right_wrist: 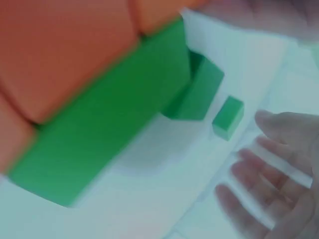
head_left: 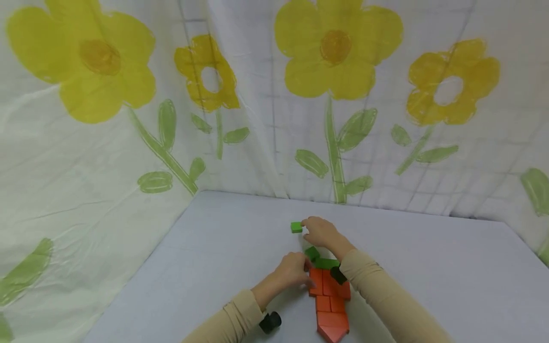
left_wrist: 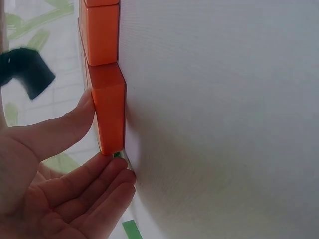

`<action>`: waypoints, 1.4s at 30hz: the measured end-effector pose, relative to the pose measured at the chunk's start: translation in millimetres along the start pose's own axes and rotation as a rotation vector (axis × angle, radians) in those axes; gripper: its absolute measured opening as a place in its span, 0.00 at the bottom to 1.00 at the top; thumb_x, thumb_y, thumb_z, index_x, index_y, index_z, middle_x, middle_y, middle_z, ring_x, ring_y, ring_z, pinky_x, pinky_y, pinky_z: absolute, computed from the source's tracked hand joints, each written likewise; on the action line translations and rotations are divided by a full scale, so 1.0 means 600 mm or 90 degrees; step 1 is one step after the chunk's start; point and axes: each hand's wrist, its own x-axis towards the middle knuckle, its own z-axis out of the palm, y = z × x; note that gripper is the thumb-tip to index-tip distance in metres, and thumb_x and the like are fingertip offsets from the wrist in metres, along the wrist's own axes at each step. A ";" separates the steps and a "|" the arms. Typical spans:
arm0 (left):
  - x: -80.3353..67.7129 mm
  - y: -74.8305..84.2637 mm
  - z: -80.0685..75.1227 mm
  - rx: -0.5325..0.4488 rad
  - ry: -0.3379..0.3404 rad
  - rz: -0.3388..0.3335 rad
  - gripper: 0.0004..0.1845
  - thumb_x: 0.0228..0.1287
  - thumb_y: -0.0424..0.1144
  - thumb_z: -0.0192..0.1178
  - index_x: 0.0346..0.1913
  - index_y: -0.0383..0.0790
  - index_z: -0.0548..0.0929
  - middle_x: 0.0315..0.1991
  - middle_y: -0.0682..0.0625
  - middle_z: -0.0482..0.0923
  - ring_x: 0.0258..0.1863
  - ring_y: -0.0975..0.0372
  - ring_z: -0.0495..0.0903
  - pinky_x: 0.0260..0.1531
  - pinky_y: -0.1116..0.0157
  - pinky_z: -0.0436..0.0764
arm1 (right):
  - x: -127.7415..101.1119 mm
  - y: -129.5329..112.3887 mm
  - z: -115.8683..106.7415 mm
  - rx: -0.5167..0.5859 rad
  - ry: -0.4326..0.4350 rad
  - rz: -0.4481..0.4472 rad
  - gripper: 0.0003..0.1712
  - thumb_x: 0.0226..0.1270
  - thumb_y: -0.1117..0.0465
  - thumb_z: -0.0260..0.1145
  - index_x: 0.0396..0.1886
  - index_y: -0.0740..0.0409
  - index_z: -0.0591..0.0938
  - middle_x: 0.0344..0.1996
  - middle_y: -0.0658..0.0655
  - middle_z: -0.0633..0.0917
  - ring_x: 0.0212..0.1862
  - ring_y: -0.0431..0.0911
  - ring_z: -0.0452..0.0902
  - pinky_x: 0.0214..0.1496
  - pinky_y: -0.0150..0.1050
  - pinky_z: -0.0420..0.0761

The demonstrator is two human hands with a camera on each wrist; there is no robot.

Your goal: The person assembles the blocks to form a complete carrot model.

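Note:
Orange blocks (head_left: 337, 319) lie flat on the table in a long shape with a pointed near end. My left hand (head_left: 293, 269) holds the far-left orange block (left_wrist: 109, 117), its thumb on the top edge and its fingertips at the far end. A long green block (head_left: 327, 263) lies along the far side of the orange ones. Touching or close to its left end is a tilted green block (right_wrist: 197, 92). Beyond them a small bright green block (head_left: 296, 227) stands apart. My right hand (head_left: 320, 232) is just right of it, with loosely spread fingers and nothing between them.
The pale table (head_left: 429, 267) reaches back to a white curtain (head_left: 257, 143) with painted yellow flowers. Dark wrist cameras (head_left: 270, 322) sit at both cuffs, and the right one hides part of the orange blocks.

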 end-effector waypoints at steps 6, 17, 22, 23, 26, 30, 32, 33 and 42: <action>-0.009 0.006 -0.001 0.003 0.012 0.008 0.17 0.40 0.32 0.78 0.35 0.31 0.84 0.27 0.50 0.79 0.26 0.63 0.74 0.29 0.69 0.76 | 0.030 -0.008 0.008 -0.032 -0.117 -0.022 0.30 0.66 0.75 0.52 0.67 0.56 0.73 0.67 0.64 0.69 0.68 0.61 0.63 0.65 0.55 0.66; -0.004 0.000 -0.001 0.037 0.014 -0.003 0.19 0.41 0.36 0.79 0.36 0.32 0.84 0.29 0.50 0.80 0.28 0.63 0.76 0.31 0.69 0.77 | 0.019 0.028 0.008 -0.004 -0.025 -0.067 0.07 0.61 0.70 0.67 0.39 0.63 0.80 0.37 0.60 0.80 0.43 0.54 0.77 0.46 0.49 0.77; -0.003 0.002 -0.002 0.030 0.007 -0.006 0.18 0.41 0.36 0.79 0.35 0.32 0.84 0.28 0.50 0.79 0.28 0.62 0.76 0.29 0.68 0.77 | 0.010 0.043 0.010 -0.007 -0.009 -0.014 0.19 0.63 0.68 0.67 0.54 0.65 0.78 0.47 0.67 0.80 0.49 0.60 0.77 0.50 0.53 0.77; -0.003 0.002 -0.002 0.029 0.006 -0.006 0.18 0.41 0.36 0.79 0.35 0.32 0.84 0.28 0.50 0.79 0.28 0.62 0.76 0.29 0.68 0.77 | 0.009 0.045 0.012 -0.010 -0.015 -0.008 0.21 0.64 0.67 0.66 0.56 0.66 0.77 0.48 0.67 0.80 0.51 0.60 0.76 0.51 0.53 0.76; -0.002 0.003 0.000 0.029 0.005 -0.004 0.18 0.41 0.36 0.79 0.35 0.33 0.84 0.28 0.50 0.79 0.27 0.63 0.76 0.29 0.69 0.77 | 0.009 0.048 0.016 -0.015 -0.025 -0.005 0.19 0.65 0.68 0.65 0.56 0.66 0.78 0.47 0.66 0.81 0.50 0.58 0.77 0.52 0.52 0.76; 0.001 0.002 0.001 0.041 0.008 0.003 0.18 0.40 0.36 0.80 0.35 0.32 0.85 0.27 0.51 0.79 0.25 0.63 0.75 0.27 0.69 0.76 | 0.007 0.048 0.016 -0.003 -0.005 -0.016 0.15 0.63 0.71 0.63 0.49 0.69 0.79 0.42 0.66 0.83 0.44 0.55 0.78 0.46 0.50 0.77; 0.001 0.002 0.001 0.046 0.009 0.006 0.18 0.40 0.37 0.80 0.34 0.32 0.85 0.26 0.51 0.79 0.25 0.64 0.75 0.26 0.70 0.75 | 0.003 0.052 0.013 0.009 0.011 -0.015 0.15 0.60 0.71 0.63 0.48 0.70 0.80 0.41 0.66 0.83 0.41 0.54 0.78 0.44 0.49 0.77; 0.001 0.002 0.001 0.047 0.010 0.007 0.18 0.40 0.37 0.80 0.34 0.32 0.85 0.26 0.51 0.79 0.25 0.64 0.75 0.26 0.70 0.75 | 0.000 0.055 0.010 0.021 0.019 -0.014 0.16 0.59 0.72 0.63 0.48 0.70 0.80 0.40 0.65 0.83 0.40 0.53 0.77 0.43 0.48 0.77; 0.000 0.001 -0.002 0.041 0.009 -0.002 0.19 0.41 0.37 0.80 0.36 0.32 0.84 0.27 0.51 0.77 0.25 0.64 0.73 0.26 0.69 0.75 | -0.053 0.099 -0.017 0.109 0.045 -0.042 0.19 0.53 0.71 0.66 0.47 0.69 0.80 0.35 0.62 0.82 0.38 0.53 0.78 0.39 0.49 0.78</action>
